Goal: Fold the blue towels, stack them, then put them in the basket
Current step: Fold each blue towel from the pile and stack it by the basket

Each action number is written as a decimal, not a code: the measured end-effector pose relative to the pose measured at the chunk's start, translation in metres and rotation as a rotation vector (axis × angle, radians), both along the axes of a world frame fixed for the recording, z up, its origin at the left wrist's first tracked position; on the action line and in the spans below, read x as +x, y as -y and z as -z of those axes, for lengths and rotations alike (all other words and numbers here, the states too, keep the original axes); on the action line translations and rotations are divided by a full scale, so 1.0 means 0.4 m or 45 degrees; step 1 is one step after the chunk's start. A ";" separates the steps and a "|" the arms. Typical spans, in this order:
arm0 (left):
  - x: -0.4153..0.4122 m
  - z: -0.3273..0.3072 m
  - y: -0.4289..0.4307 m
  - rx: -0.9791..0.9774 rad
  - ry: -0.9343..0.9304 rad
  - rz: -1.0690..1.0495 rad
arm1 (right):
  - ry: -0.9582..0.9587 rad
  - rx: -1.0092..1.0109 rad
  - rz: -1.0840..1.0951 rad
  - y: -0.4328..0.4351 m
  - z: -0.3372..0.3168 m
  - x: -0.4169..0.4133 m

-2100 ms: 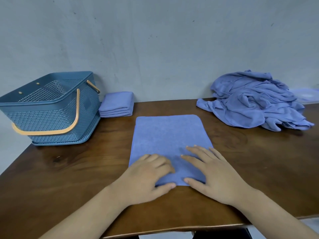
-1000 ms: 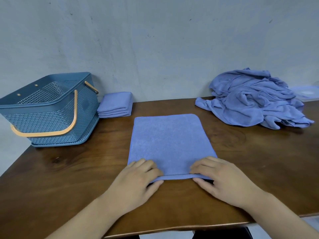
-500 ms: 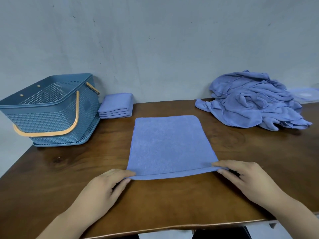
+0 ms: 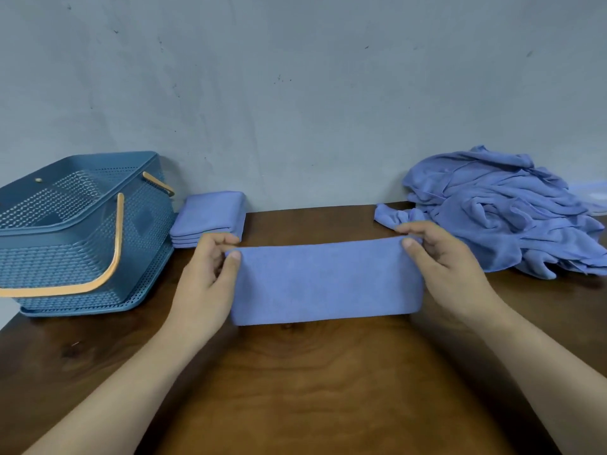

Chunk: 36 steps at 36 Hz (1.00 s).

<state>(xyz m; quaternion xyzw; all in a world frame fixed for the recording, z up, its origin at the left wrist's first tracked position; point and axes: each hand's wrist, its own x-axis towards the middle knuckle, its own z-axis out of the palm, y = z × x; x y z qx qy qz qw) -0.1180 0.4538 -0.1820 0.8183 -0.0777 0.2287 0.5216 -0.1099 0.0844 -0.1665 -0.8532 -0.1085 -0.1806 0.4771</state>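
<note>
Now pinching the top corners of the folded blue towel (image 4: 325,284), fingers (image 4: 218,239) curled behind, thumbs in front, left hand (image 4: 210,274) and right hand (image 4: 443,257) alike, mid-table. Best keeping tension even, matching corners, laying edges flush. Feeling soft, limp, matte; rounding at the fold. Waiting far left: folded stack (image 4: 210,218), perforated plastic basket (image 4: 82,231); far right, crumpled towel pile (image 4: 505,211).

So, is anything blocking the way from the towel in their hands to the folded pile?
Nothing visible does. Only bare table lies between the towel and the folded pile beside the basket.
</note>
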 end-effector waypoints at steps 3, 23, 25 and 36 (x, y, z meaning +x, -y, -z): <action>0.085 0.000 0.012 -0.074 -0.004 -0.062 | 0.018 0.001 0.060 -0.017 0.006 0.090; 0.266 0.135 0.008 0.678 -0.215 -0.099 | -0.075 -0.466 0.194 -0.050 0.185 0.257; 0.239 0.143 0.003 0.689 -0.200 -0.065 | -0.070 -0.510 0.164 -0.049 0.187 0.232; 0.234 0.148 -0.006 0.853 -0.265 -0.080 | -0.091 -0.754 0.203 -0.035 0.198 0.218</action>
